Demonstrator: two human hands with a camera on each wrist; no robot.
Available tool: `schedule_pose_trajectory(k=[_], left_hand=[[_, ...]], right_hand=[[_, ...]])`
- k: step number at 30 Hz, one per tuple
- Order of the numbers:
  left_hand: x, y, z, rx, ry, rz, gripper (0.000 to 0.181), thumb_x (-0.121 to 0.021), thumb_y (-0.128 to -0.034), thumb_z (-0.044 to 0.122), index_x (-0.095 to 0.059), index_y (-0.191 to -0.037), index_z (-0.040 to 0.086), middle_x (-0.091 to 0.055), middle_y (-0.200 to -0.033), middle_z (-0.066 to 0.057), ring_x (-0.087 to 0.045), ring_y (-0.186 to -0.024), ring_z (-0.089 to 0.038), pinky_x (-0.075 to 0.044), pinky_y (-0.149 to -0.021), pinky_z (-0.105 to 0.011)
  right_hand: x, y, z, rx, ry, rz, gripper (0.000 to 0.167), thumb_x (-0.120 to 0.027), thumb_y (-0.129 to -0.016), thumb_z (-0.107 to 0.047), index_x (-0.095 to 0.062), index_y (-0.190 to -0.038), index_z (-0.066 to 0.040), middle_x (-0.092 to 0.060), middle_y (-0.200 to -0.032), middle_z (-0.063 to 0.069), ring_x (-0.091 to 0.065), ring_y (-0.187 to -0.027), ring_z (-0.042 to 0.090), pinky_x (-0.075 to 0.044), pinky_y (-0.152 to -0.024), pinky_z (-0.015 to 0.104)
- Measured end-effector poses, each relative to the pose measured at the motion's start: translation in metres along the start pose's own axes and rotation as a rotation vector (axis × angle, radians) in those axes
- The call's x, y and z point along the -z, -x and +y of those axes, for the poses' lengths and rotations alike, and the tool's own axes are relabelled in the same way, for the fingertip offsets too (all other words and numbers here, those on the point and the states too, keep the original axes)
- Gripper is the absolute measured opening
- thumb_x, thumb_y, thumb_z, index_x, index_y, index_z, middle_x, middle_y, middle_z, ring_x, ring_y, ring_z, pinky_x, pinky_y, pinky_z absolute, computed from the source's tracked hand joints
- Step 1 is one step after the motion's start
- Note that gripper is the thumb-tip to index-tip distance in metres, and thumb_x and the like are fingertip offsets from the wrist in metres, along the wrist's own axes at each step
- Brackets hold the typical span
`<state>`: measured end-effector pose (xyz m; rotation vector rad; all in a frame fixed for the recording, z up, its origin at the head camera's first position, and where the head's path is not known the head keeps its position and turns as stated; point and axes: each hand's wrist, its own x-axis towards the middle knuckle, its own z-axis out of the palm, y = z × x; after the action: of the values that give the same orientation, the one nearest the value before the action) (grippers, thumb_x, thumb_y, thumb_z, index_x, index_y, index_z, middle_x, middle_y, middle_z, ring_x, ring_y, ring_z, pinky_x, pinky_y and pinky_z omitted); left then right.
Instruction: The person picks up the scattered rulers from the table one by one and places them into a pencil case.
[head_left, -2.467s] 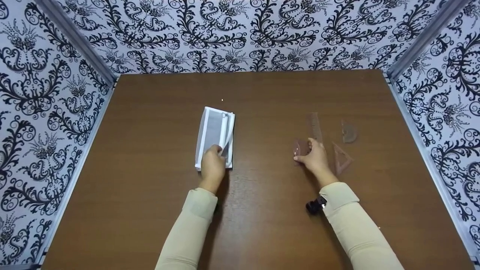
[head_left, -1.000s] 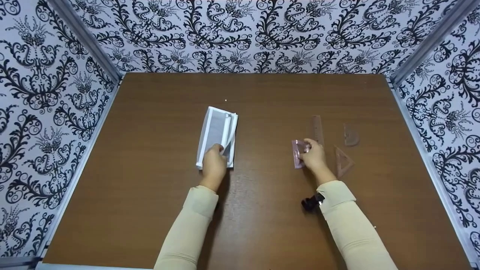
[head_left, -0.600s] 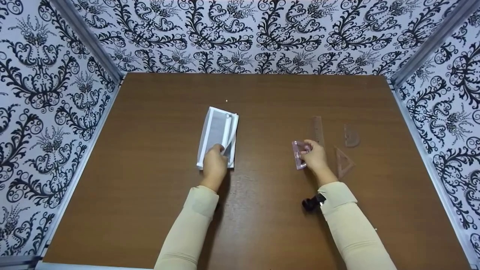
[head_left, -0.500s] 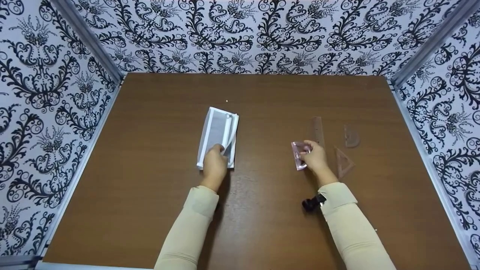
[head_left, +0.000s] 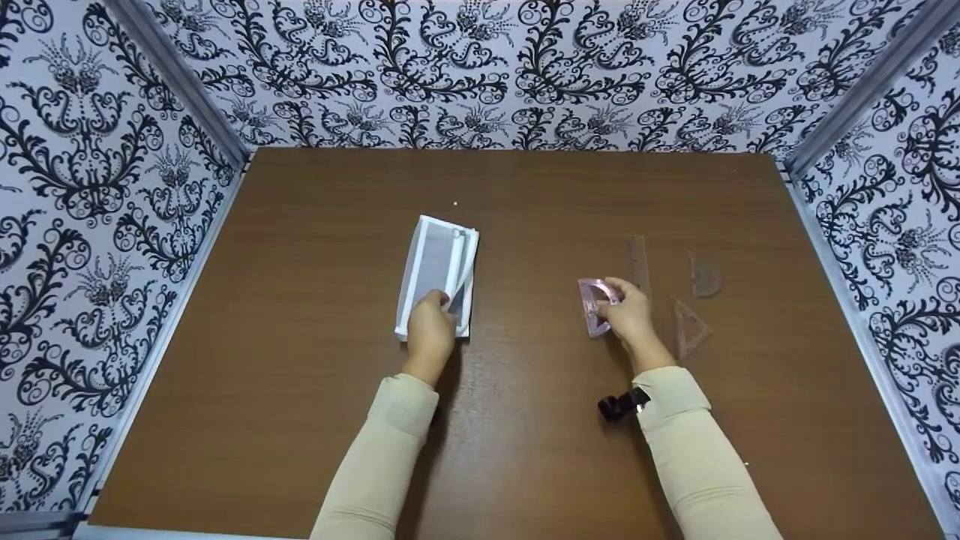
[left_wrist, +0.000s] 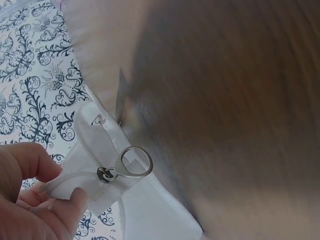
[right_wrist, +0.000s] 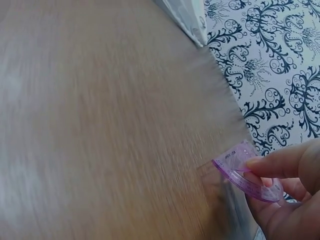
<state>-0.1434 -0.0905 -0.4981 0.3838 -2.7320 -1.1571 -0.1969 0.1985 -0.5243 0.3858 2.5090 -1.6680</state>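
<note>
At a brown wooden table [head_left: 300,435], left of centre, pinches a rectangular grey-and-white zip pouch [head_left: 433,262] near-end with the left hand [head_left: 430,336]; probably light, floppy, best held at the edging. Right of centre, pinches a half-round transparent pink plastic protractor [head_left: 590,310] with the right hand [head_left: 630,316]; likely stiff, slick, best held by the arc.

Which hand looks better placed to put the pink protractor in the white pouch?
Probably the right hand: it pinches the pink protractor, while the left hand is busy holding the white pouch.
</note>
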Motion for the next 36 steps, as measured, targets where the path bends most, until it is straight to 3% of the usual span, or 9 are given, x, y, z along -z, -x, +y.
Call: schedule_pose_trajectory(k=[7, 16, 27, 36], left_hand=[[-0.002, 0.001, -0.001, 0.009, 0.016, -0.006, 0.021, -0.054, -0.0808, -0.009, -0.065, -0.098, -0.005, -0.068, -0.092, -0.02, -0.065, -0.088, -0.036, -0.051, -0.079, -0.045], [-0.001, 0.002, -0.001, 0.031, 0.011, -0.003, 0.023, -0.056, -0.0808, -0.007, -0.065, -0.101, -0.004, -0.068, -0.096, -0.02, -0.065, -0.091, -0.036, -0.051, -0.08, -0.045], [-0.001, 0.002, 0.0, 0.005, -0.014, 0.017, 0.022, -0.054, -0.0798, -0.007, -0.066, -0.098, -0.003, -0.069, -0.091, -0.019, -0.065, -0.085, -0.036, -0.051, -0.076, -0.046], [-0.002, 0.0, -0.002, 0.008, -0.015, -0.025, 0.023, -0.054, -0.0822, -0.005, -0.065, -0.102, -0.002, -0.069, -0.096, -0.019, -0.065, -0.089, -0.035, -0.051, -0.078, -0.045]], right_hand=[[-0.006, 0.001, -0.004, -0.03, -0.084, -0.017, 0.058, -0.06, -0.08, 0.012, -0.046, -0.136, 0.009, -0.052, -0.12, 0.026, -0.051, -0.101, 0.025, -0.046, -0.074, 0.018], [-0.019, -0.003, -0.011, -0.068, -0.151, -0.049, 0.059, -0.06, -0.083, 0.011, -0.043, -0.139, 0.006, -0.049, -0.132, 0.025, -0.047, -0.118, 0.029, -0.044, -0.099, 0.035], [-0.029, -0.006, -0.018, -0.102, -0.188, -0.049, 0.062, -0.061, -0.081, 0.012, -0.044, -0.14, 0.003, -0.051, -0.131, 0.023, -0.049, -0.12, 0.031, -0.043, -0.1, 0.038], [-0.038, -0.006, -0.026, -0.099, -0.17, -0.078, 0.062, -0.062, -0.082, 0.01, -0.043, -0.14, 0.003, -0.05, -0.133, 0.023, -0.047, -0.122, 0.031, -0.042, -0.102, 0.037]])
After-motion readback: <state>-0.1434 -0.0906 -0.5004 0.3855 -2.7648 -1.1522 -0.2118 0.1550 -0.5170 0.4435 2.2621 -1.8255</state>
